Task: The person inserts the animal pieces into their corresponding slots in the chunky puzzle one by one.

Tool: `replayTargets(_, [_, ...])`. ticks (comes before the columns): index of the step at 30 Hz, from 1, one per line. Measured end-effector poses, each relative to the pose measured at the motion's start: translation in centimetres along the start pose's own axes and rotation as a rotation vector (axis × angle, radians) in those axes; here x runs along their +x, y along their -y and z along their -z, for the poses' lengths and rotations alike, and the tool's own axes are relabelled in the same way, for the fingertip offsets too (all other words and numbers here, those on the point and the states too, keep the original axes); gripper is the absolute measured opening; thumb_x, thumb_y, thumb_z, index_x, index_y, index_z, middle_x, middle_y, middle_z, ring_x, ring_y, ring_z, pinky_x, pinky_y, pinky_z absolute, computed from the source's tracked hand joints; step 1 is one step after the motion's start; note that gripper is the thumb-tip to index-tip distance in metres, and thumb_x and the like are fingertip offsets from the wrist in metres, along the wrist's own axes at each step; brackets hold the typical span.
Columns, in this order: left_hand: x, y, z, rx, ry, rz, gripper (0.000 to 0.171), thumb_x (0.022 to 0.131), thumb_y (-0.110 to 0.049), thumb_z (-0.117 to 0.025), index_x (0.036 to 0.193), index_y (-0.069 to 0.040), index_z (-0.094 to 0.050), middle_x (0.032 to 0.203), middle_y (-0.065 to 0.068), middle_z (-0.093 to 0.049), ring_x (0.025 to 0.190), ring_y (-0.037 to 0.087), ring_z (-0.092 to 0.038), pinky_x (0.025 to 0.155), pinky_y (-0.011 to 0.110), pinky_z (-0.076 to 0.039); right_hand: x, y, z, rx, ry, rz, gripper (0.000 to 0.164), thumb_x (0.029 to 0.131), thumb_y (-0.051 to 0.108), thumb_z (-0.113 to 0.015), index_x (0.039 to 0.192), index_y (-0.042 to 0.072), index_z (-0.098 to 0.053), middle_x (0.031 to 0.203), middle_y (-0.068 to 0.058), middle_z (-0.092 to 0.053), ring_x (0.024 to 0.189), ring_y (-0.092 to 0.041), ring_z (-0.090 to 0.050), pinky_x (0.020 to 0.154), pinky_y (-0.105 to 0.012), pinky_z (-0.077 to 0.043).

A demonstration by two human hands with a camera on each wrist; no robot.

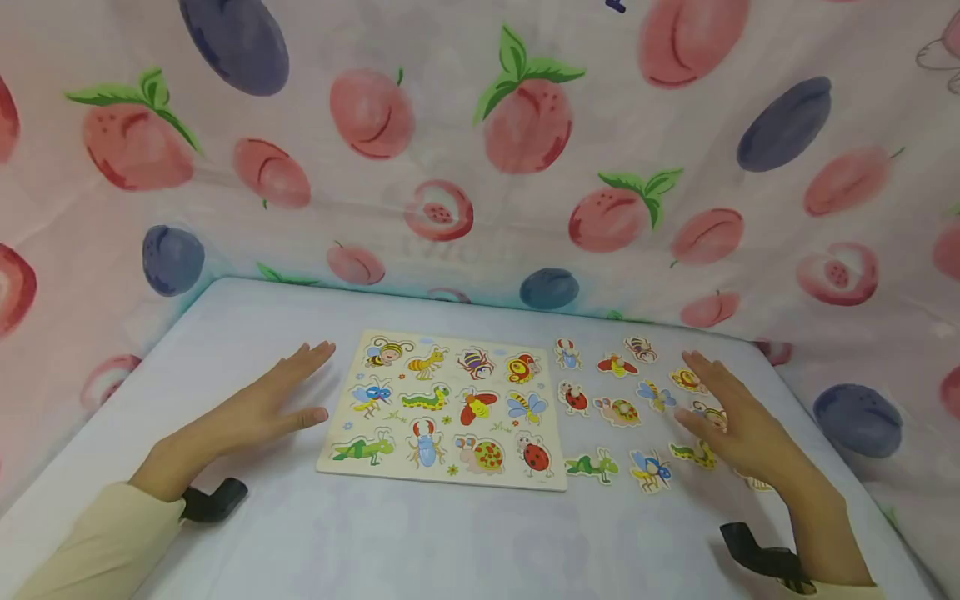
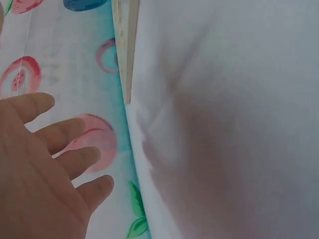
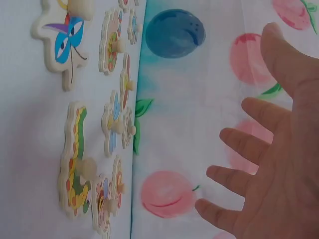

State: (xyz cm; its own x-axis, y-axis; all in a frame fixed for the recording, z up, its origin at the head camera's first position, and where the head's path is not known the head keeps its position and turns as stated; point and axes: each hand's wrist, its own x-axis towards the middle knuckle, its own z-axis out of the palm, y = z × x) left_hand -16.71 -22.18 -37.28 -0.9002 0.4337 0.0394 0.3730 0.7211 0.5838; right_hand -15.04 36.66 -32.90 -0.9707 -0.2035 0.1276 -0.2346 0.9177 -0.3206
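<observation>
My left hand [image 1: 262, 412] hovers left of a wooden puzzle board [image 1: 431, 475] printed with insects, fingers straight, holding nothing. Over the right side of the table is my right hand [image 1: 738, 425], fingers spread, also holding nothing. Loose knobbed pieces lie right of the board, including a grasshopper [image 1: 592, 465], a mosquito [image 1: 651, 472], a snail [image 1: 618, 411] and a ladybug [image 1: 573, 397]. Nearest the right hand are a caterpillar [image 1: 693, 454], a bee [image 1: 708, 414] and a butterfly [image 1: 687, 381]. One striped piece [image 1: 757, 483] is partly hidden under that wrist. The right wrist view shows wooden knobs [image 3: 87, 169] on the pieces.
A white cloth [image 1: 480, 542] covers the table. Behind it and at the sides hangs a fruit-patterned curtain [image 1: 480, 250]. More loose pieces, among them a stag beetle [image 1: 567, 353], a spider [image 1: 641, 348] and a dragonfly [image 1: 656, 395], lie farther back. Both wrists wear black mounts [image 1: 217, 502].
</observation>
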Motion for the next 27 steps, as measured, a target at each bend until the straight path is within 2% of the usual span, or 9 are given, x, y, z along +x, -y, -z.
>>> replayTargets(5, [0.2, 0.1, -0.5, -0.029, 0.003, 0.018, 0.082, 0.091, -0.042, -0.062, 0.155, -0.018, -0.015, 0.156, 0.023, -0.013, 0.141, 0.047, -0.006, 0.106, 0.068, -0.010, -0.5, -1.1, 0.1, 0.043, -0.013, -0.052, 0.079, 0.093, 0.044, -0.059, 0.155, 0.025, -0.013, 0.154, -0.024, -0.020, 0.134, -0.053, -0.019, 0.093, -0.077, -0.022])
replayTargets(9, [0.3, 0.2, -1.0, -0.067, -0.013, 0.019, 0.077, 0.092, -0.041, -0.061, 0.154, -0.019, -0.021, 0.155, 0.024, -0.016, 0.140, 0.045, -0.012, 0.105, 0.068, -0.015, -1.0, -2.1, 0.0, 0.028, -0.012, -0.130, 0.080, 0.092, 0.048, -0.059, 0.155, 0.021, -0.016, 0.147, -0.031, -0.029, 0.122, -0.059, -0.033, 0.087, -0.075, -0.032])
replayTargets(13, [0.4, 0.6, -1.3, -0.092, -0.017, 0.046, 0.074, 0.093, -0.042, -0.060, 0.153, -0.018, -0.024, 0.154, 0.026, -0.017, 0.140, 0.046, -0.013, 0.105, 0.067, -0.016, -1.3, -3.4, 0.0, 0.050, -0.061, -0.096, 0.077, 0.092, 0.039, -0.063, 0.153, 0.014, -0.023, 0.140, -0.032, -0.038, 0.116, -0.056, -0.043, 0.085, -0.070, -0.039])
replayTargets(17, [0.4, 1.1, -1.3, -0.115, -0.025, 0.063, 0.074, 0.093, -0.041, -0.060, 0.153, -0.017, -0.024, 0.155, 0.023, -0.019, 0.140, 0.045, -0.013, 0.105, 0.067, -0.015, -1.6, -4.5, 0.0, 0.071, -0.102, -0.057, 0.072, 0.093, 0.031, -0.064, 0.151, 0.009, -0.028, 0.136, -0.031, -0.044, 0.116, -0.052, -0.046, 0.086, -0.067, -0.040])
replayTargets(22, [0.7, 1.8, -2.2, -0.141, -0.023, 0.091, 0.075, 0.092, -0.045, -0.060, 0.153, -0.019, -0.025, 0.156, 0.020, -0.017, 0.141, 0.045, -0.009, 0.106, 0.068, -0.011, -2.0, -5.2, 0.1, 0.071, -0.093, -0.088, 0.070, 0.094, 0.033, -0.062, 0.150, 0.007, -0.029, 0.135, -0.031, -0.045, 0.115, -0.050, -0.047, 0.086, -0.067, -0.040])
replayTargets(26, [0.9, 2.0, -2.7, -0.107, -0.018, 0.090, 0.080, 0.089, -0.049, -0.062, 0.152, -0.016, -0.026, 0.156, 0.021, -0.015, 0.141, 0.047, -0.007, 0.107, 0.067, -0.009, -2.3, -5.7, 0.0, 0.080, -0.098, -0.094, 0.068, 0.094, 0.032, -0.062, 0.149, 0.006, -0.031, 0.134, -0.030, -0.046, 0.114, -0.049, -0.048, 0.086, -0.065, -0.041])
replayTargets(27, [0.8, 2.0, -2.7, -0.095, -0.020, 0.085, 0.081, 0.088, -0.049, -0.063, 0.152, -0.015, -0.026, 0.156, 0.022, -0.016, 0.140, 0.047, -0.008, 0.107, 0.067, -0.010, -2.3, -5.9, -0.2, 0.073, -0.109, -0.107, 0.067, 0.094, 0.031, -0.062, 0.149, 0.008, -0.032, 0.134, -0.028, -0.047, 0.113, -0.046, -0.049, 0.085, -0.062, -0.044])
